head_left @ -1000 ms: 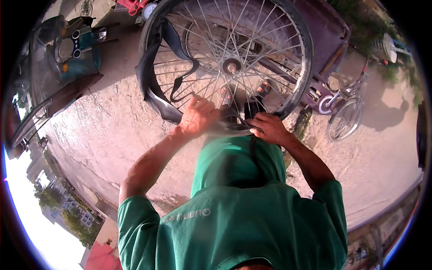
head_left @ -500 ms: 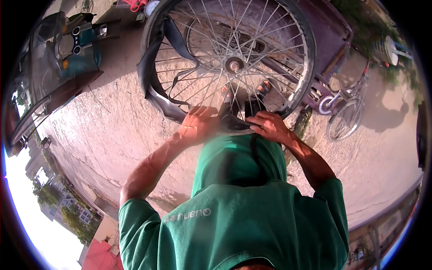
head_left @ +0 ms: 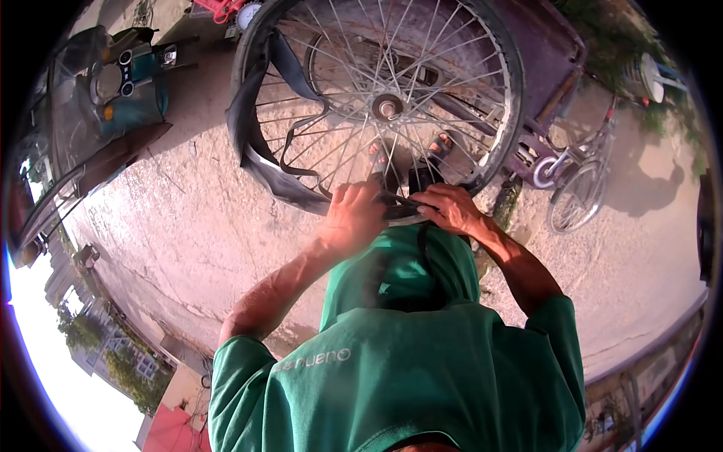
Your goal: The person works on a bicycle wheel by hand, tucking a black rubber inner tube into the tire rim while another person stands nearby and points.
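A spoked bicycle wheel (head_left: 387,108) stands in front of me, its lower edge against my green shirt. My left hand (head_left: 355,215) is closed over the black tyre (head_left: 517,83) at the lower edge of the wheel. A little to its right, my right hand (head_left: 450,209) grips the same stretch, with fingers bent over the tyre and thumb pressed against it. Between the two hands, dark rubber shows along the rim. A flat black inner tube (head_left: 292,66) hangs loose out of the left side of the wheel, and its thin end loops across the spokes.
Behind the wheel stands a purple metal cart body (head_left: 546,68). A small bicycle (head_left: 580,188) is at the right, near a round white-topped stool (head_left: 645,79). On the left is a teal motor vehicle (head_left: 124,83) with a windscreen. My sandalled feet (head_left: 440,147) show through the spokes on concrete ground.
My left hand has slid right along the tyre, closer to my right hand, which stays nearly in place. The wheel has shifted slightly left.
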Tool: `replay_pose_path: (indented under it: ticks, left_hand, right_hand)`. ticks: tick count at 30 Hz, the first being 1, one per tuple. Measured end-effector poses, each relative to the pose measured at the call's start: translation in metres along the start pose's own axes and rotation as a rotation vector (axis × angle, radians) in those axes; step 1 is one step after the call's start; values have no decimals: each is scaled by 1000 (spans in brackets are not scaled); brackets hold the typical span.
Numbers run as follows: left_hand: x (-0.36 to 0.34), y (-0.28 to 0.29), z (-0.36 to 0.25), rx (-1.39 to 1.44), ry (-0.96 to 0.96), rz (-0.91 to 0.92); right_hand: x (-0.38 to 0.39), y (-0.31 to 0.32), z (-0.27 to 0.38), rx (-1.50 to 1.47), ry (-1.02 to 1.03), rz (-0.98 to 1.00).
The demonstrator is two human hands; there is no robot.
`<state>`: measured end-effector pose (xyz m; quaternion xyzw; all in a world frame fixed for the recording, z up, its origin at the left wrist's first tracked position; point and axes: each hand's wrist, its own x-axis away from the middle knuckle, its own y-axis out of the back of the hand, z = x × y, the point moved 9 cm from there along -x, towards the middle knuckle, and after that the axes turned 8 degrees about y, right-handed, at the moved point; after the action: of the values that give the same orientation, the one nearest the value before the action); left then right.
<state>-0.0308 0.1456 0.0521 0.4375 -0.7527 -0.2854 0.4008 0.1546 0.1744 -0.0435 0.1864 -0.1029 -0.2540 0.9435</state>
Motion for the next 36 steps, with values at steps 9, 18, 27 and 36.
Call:
replay_pose_path:
  ticks: [9,18,27,36]
  left_hand:
    - [6,-10,5,45,-196,-65]
    - [15,-22,9,131,-48,78]
    - [10,-4,-2,-9,-180,-185]
    - [27,-48,30,229,42,167]
  right_hand:
    - [8,-12,10,177,134,70]
    - [3,-11,18,169,138,42]
    - [-10,-20,21,118,144,177]
    - [-6,-20,25,106,245,163]
